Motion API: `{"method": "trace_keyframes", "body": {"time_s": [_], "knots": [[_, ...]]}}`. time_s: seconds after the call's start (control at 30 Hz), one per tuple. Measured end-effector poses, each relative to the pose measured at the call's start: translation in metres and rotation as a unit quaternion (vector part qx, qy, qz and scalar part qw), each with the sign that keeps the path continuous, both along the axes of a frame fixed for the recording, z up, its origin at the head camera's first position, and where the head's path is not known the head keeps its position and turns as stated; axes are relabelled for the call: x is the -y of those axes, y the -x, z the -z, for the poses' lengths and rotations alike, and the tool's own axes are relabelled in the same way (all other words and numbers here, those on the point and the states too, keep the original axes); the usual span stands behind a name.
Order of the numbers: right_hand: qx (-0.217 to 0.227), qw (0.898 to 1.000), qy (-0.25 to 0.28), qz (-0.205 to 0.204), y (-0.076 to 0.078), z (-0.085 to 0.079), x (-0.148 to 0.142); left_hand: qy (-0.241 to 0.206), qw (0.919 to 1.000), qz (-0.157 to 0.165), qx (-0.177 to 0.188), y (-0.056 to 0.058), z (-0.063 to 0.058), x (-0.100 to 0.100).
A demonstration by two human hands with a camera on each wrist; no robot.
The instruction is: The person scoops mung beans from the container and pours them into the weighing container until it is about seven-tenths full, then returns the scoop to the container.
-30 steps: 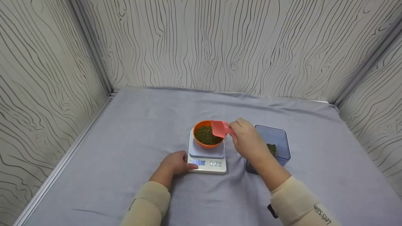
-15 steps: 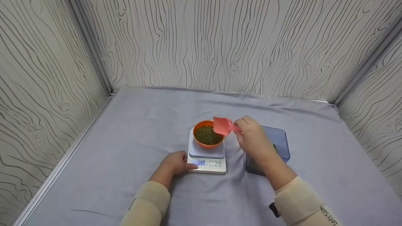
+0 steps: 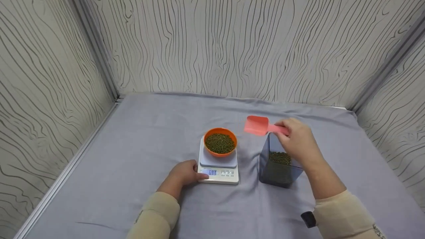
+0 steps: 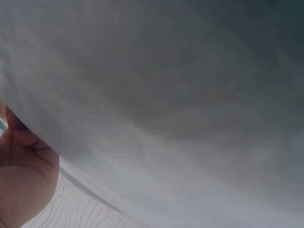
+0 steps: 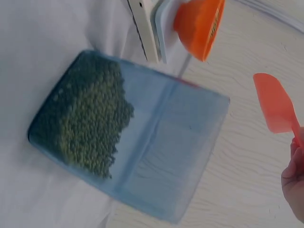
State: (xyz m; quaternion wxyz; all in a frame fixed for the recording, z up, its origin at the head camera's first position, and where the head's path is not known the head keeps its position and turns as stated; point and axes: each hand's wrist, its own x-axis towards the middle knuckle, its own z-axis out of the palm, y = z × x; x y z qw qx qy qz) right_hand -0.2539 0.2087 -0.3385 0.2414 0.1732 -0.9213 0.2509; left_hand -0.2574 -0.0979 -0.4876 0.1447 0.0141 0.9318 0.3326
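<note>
My right hand (image 3: 301,142) pinches the handle of a pink scoop (image 3: 256,125), level above the left rim of a translucent blue-grey container (image 3: 267,166). No beans show in the scoop. Small green beans (image 5: 95,123), like mung beans, partly fill the container. To the left, an orange bowl (image 3: 220,154) of similar beans (image 3: 219,142) stands on a white kitchen scale (image 3: 219,162), whose display seems to read 693. My left hand (image 3: 184,172) grips the scale's left front edge, thumb on top beside the display; its other fingers are partly hidden. The left wrist view is mostly blurred cloth.
A wrinkled grey cloth (image 3: 139,139) covers the table. Wood-patterned panels (image 3: 212,49) rise at the back and both sides, with a metal rail (image 3: 63,176) along the left edge. The container stands a short way right of the scale.
My right hand has carried the scoop away from the bowl, rightward and up over the container. The display rose from about 598 to 693. The left hand has stayed put.
</note>
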Motion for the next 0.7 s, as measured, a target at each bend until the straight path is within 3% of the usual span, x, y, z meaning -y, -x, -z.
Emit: {"method": "trace_keyframes", "body": {"time_s": [0.17,0.47,0.6,0.7], "knots": [[0.037,0.999,0.0,0.027,-0.005,-0.013,-0.023,-0.004,1.0,0.003,-0.006,0.0,0.001,0.0],[0.133,0.99,-0.046,0.033,-0.009,-0.022,-0.058,0.003,1.0,0.002,-0.007,0.0,0.002,0.0],[0.141,0.987,-0.071,0.04,-0.01,-0.023,-0.064,0.001,1.0,-0.001,-0.004,0.001,0.002,-0.001],[0.122,0.986,-0.108,0.033,-0.009,-0.022,-0.065,0.0,1.0,-0.003,-0.004,0.001,0.002,-0.001]]}}
